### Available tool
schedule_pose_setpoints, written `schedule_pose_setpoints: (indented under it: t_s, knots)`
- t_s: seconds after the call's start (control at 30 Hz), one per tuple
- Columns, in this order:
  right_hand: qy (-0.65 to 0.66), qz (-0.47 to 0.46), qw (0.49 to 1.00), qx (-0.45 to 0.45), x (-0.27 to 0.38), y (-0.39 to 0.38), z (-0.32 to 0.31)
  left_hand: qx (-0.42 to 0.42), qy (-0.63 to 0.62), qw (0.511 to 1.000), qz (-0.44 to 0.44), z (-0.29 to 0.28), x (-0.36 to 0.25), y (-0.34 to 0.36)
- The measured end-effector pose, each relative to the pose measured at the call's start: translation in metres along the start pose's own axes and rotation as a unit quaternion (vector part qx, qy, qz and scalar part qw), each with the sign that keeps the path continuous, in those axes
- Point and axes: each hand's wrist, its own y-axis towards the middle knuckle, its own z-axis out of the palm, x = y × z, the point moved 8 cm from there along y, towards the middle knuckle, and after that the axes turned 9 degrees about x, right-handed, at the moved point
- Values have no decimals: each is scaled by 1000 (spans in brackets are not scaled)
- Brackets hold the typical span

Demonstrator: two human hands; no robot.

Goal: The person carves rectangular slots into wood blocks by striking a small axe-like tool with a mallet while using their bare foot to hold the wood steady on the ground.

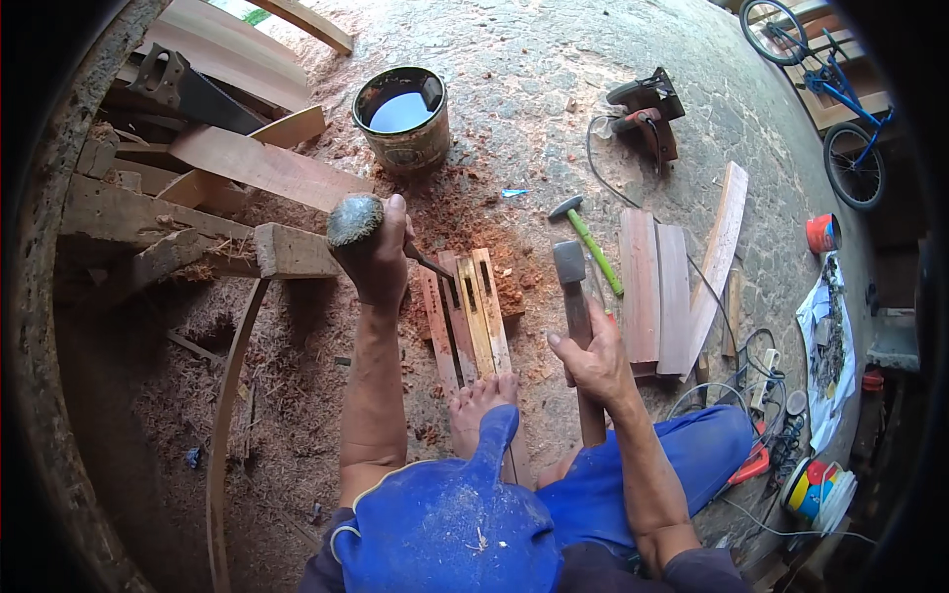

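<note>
My left hand [381,267] is closed around the handle of a chisel [355,219], its butt worn and frayed. The chisel's blade slants down to the right, its tip at a slot in narrow wooden strips [476,308]. Several rectangular slots are cut along these strips, which lie side by side. My bare foot [474,403] presses on their near end. To the right, my right hand [598,364] grips a hammer [570,263] by its wooden handle, with the square metal head up and apart from the chisel.
Reddish shavings cover the ground. Beyond the strips stands a bucket [407,133] of liquid. On the right lie a green-handled hammer [591,245], planks [641,287] and a corded power tool [647,114]. Left are stacked timber [213,163] and a handsaw [203,97].
</note>
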Motion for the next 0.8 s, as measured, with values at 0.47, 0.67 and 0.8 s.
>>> schedule_pose_setpoints:
  t_s: [0.47, 0.67, 0.8]
  knots:
    - [-256, -371, 892, 33, 208, 42, 23, 44, -44, 994, -88, 58, 83, 65]
    - [-365, -333, 869, 19, 221, 93, 15, 54, -136, 988, -46, 66, 69, 50]
    - [-429, -204, 880, 20, 226, 156, 7, 46, -108, 984, -136, 71, 96, 54]
